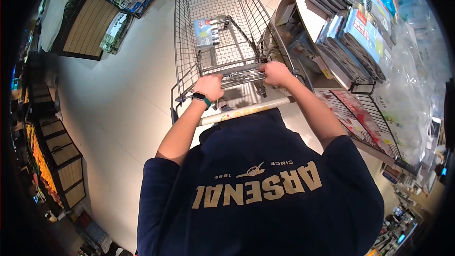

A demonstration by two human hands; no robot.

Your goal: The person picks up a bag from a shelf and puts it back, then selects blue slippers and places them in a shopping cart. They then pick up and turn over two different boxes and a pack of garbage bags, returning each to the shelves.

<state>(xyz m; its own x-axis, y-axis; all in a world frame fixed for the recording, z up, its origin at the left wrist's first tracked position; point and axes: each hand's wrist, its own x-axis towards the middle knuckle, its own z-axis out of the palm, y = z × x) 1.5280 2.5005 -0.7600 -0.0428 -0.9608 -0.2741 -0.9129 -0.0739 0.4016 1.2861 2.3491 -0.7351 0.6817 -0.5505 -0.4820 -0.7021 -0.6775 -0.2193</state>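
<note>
A wire shopping cart (189,61) stands in front of me. My left hand (208,86), with a green-banded wristband at the wrist, has its fingers wrapped round the metal bar (241,73) at the cart's near end. Round the same bar, farther right, my right hand (276,73) is closed too. Nearer my body, the cart's pale push handle (249,109) passes under both forearms. A blue and grey pack (205,33) lies in the basket, apart from both hands.
Packaged textiles (362,35) are stacked on a rounded display at the right, above a wire rack (362,118). Wooden-fronted stands (87,26) and a shelf of orange goods (40,156) line the left. Pale floor (113,99) runs between them and the cart.
</note>
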